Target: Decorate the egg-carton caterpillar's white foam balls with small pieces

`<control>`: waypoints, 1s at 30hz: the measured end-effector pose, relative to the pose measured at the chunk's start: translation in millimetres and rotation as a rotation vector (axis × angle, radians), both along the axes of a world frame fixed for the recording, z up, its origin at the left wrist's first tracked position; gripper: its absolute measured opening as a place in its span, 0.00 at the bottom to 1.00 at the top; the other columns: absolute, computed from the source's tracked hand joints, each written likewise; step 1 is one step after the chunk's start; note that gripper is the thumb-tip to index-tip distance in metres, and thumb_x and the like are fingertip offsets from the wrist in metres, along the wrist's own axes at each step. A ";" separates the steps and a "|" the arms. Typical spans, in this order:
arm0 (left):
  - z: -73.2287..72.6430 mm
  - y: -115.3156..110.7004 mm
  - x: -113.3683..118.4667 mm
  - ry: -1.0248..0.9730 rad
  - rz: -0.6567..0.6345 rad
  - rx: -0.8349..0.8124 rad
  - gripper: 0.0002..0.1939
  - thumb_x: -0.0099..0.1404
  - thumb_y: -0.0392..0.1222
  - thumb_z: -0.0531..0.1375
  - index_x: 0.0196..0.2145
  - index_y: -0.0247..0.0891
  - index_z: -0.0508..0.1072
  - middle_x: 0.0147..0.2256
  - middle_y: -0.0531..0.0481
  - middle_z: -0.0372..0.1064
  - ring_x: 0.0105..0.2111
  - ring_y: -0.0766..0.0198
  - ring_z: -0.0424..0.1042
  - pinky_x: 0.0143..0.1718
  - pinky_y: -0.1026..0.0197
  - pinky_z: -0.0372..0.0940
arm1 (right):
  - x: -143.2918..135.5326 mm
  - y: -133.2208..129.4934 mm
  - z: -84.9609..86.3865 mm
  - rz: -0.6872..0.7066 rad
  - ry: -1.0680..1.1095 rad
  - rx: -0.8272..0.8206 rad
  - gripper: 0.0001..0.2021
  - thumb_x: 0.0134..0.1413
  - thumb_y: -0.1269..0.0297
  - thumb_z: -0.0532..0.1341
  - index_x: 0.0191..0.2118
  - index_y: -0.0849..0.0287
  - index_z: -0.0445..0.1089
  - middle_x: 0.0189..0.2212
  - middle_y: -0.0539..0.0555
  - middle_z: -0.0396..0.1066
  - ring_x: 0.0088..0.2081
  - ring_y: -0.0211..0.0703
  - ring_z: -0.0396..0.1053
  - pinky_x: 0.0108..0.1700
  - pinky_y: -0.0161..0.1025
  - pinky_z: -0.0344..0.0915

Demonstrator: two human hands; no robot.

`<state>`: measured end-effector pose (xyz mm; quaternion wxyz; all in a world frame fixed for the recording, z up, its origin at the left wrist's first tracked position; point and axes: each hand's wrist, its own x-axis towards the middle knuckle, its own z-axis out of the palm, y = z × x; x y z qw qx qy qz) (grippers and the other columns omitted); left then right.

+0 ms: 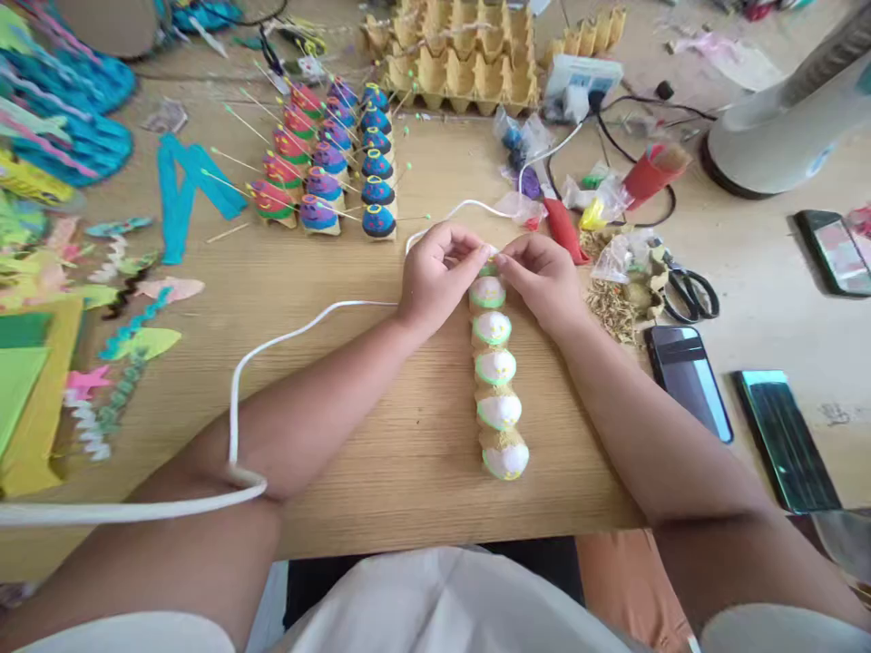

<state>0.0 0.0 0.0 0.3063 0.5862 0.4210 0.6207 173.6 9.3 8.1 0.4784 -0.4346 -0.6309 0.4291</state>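
A strip of egg carton cups (496,367) runs away from me down the middle of the table. White and light green clay covers its bumps, with small yellow bits on them. At the strip's far end, my left hand (442,277) is closed, thumb and forefinger pressed together over the last cup. Opposite it, my right hand (541,272) is also closed, its thumb and finger pinched against that cup's right side. Anything between the fingertips is too small or hidden to name. A white cable (292,337) passes near my left wrist and across my left forearm.
Painted carton strips stuck with pins (327,159) stand behind my hands. Egg trays (463,54) lie beyond. Scissors (689,288), phones (689,376) and a power strip (582,80) are rightward. Paper cut-outs (150,343) and blue strips (197,190) spread leftward.
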 end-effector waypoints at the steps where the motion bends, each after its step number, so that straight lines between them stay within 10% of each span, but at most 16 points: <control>1: -0.2 -0.2 0.0 0.007 -0.002 -0.005 0.07 0.65 0.31 0.70 0.34 0.39 0.76 0.32 0.57 0.78 0.32 0.71 0.76 0.36 0.68 0.70 | 0.0 0.2 0.3 0.001 0.003 0.001 0.31 0.45 0.29 0.73 0.31 0.56 0.73 0.25 0.46 0.68 0.27 0.33 0.59 0.30 0.38 0.53; 30: -11.0 10.2 -5.6 -0.129 -0.020 0.013 0.16 0.69 0.58 0.70 0.38 0.42 0.80 0.36 0.53 0.80 0.38 0.67 0.78 0.42 0.63 0.72 | -1.7 -1.7 8.9 0.001 0.189 -0.111 0.29 0.46 0.34 0.76 0.32 0.55 0.70 0.25 0.46 0.63 0.28 0.34 0.57 0.30 0.37 0.53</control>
